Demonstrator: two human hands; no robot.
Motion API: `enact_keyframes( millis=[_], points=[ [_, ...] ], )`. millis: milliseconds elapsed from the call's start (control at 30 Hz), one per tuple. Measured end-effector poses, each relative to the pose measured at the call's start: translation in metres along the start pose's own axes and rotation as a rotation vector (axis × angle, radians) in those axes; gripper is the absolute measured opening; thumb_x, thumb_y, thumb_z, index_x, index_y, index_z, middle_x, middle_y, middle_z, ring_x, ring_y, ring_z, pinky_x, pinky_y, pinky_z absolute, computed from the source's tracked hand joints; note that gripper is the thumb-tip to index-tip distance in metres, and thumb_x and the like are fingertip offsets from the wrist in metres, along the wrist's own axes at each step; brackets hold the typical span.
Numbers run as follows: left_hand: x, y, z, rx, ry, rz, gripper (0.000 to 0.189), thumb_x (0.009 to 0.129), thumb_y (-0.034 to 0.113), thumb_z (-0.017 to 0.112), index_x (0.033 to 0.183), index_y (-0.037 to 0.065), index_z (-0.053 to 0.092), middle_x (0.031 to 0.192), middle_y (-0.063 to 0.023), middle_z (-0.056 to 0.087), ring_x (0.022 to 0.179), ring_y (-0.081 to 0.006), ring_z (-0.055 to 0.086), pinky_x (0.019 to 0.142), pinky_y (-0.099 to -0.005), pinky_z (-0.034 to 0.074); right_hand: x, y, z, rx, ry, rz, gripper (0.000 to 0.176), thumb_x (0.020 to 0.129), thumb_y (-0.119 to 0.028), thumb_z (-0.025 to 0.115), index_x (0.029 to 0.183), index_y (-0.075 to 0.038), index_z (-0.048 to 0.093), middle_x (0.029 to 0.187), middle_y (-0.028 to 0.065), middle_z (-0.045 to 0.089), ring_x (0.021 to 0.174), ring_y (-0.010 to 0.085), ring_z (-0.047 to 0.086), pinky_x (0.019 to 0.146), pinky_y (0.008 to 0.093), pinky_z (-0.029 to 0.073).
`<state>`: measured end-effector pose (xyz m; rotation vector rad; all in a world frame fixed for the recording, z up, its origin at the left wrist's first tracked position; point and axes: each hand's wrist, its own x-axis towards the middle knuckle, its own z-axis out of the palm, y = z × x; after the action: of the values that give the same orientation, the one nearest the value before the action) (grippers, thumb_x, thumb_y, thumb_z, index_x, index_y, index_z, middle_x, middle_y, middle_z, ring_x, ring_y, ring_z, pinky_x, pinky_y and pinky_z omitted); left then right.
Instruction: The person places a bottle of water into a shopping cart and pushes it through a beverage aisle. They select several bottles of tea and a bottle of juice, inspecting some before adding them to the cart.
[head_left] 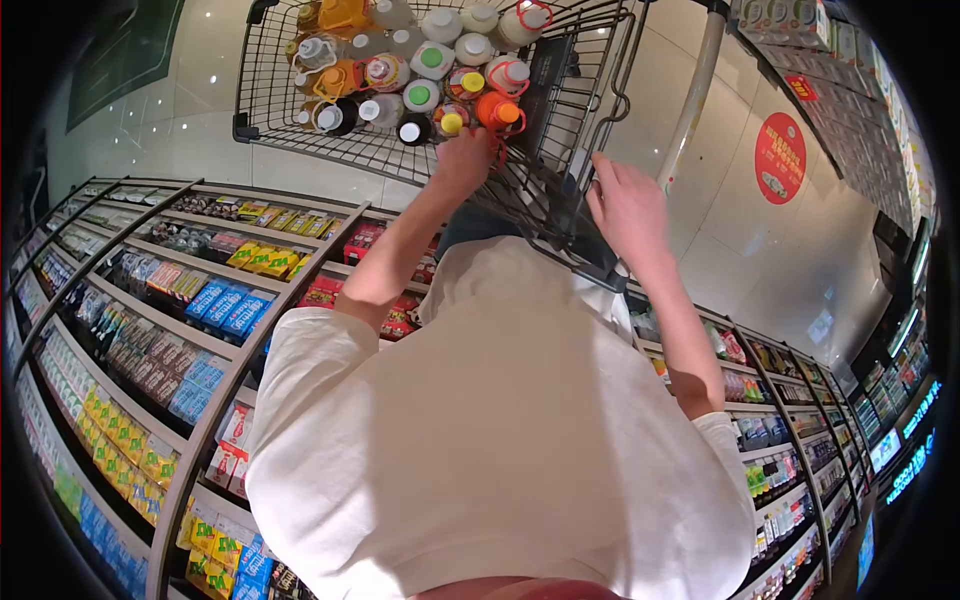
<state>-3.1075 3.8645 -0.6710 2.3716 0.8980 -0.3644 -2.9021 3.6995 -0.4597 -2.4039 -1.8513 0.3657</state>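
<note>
A wire shopping cart (375, 158) holds many capped bottles standing close together. My left hand (466, 160) reaches over the cart's near edge, by a yellow-capped bottle (452, 124) and an orange-capped bottle (497, 110); its fingertips are partly hidden among them, so its grip is unclear. To the right, my right hand (628, 205) is raised beside the cart's handle end, fingers apart, holding nothing. A black-capped bottle (413, 129) stands just left of my left hand.
Shelves of packaged snacks (230, 305) run along the left, and more shelves (770, 430) stand at the right. A metal pole (694, 100) rises right of the cart. Stacked cartons (840, 90) fill the upper right. A round red sticker (780, 158) lies on the tiled floor.
</note>
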Motion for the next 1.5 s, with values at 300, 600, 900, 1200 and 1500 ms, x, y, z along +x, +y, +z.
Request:
enact_keyframes(
  millis=[300, 600, 900, 1200, 1500],
  points=[
    [-0.009, 0.004, -0.01, 0.208, -0.175, -0.393, 0.054, 0.1, 0.032, 0.073, 0.141, 0.001, 0.056, 0.113, -0.0208, 0.081, 0.104, -0.0407, 0.081, 0.086, -0.054, 0.063, 0.0, 0.016, 0.012, 0.319, 0.181, -0.198, 0.024, 0.086, -0.017, 0.081, 0.105, -0.008, 0.07, 0.089, 0.0065, 0.069, 0.088, 0.0264, 0.07, 0.078, 0.0423, 0.057],
    [-0.004, 0.019, 0.003, 0.169, -0.167, -0.612, 0.041, 0.103, 0.028, 0.065, 0.136, 0.005, 0.062, 0.125, -0.02, 0.079, 0.117, -0.0384, 0.078, 0.095, -0.0536, 0.063, 0.0, 0.035, 0.019, 0.311, 0.083, -0.456, 0.02, 0.083, -0.019, 0.08, 0.095, -0.014, 0.065, 0.084, 0.0033, 0.062, 0.086, 0.0249, 0.069, 0.078, 0.0433, 0.056],
    [-0.035, 0.096, 0.01, -0.074, 0.044, -0.5, 0.037, 0.102, 0.038, 0.065, 0.123, 0.008, 0.072, 0.11, -0.0175, 0.081, 0.112, -0.0373, 0.076, 0.113, -0.0599, 0.051, 0.003, 0.042, 0.004, 0.224, -0.118, -0.666, 0.03, 0.095, -0.027, 0.08, 0.117, -0.008, 0.072, 0.096, 0.0092, 0.073, 0.093, 0.0296, 0.073, 0.082, 0.0449, 0.058],
    [-0.062, 0.181, 0.013, -0.411, 0.805, -0.711, 0.034, 0.101, 0.03, 0.069, 0.127, 0.009, 0.075, 0.113, -0.0125, 0.079, 0.118, -0.0336, 0.072, 0.125, -0.0632, 0.039, 0.016, 0.04, -0.012, 0.069, -0.445, -0.767, 0.033, 0.1, -0.029, 0.077, 0.122, -0.006, 0.07, 0.1, 0.0144, 0.074, 0.094, 0.0371, 0.072, 0.08, 0.0524, 0.059],
    [-0.086, 0.232, 0.011, -0.424, 1.071, -0.71, 0.024, 0.091, 0.017, 0.074, 0.112, 0.006, 0.079, 0.096, -0.0103, 0.077, 0.097, -0.0318, 0.072, 0.098, -0.0502, 0.055, 0.025, 0.045, -0.024, 0.007, -0.666, -0.842, 0.035, 0.107, -0.033, 0.065, 0.131, -0.008, 0.068, 0.112, 0.0176, 0.077, 0.105, 0.0408, 0.075, 0.085, 0.0538, 0.06]
  ],
)
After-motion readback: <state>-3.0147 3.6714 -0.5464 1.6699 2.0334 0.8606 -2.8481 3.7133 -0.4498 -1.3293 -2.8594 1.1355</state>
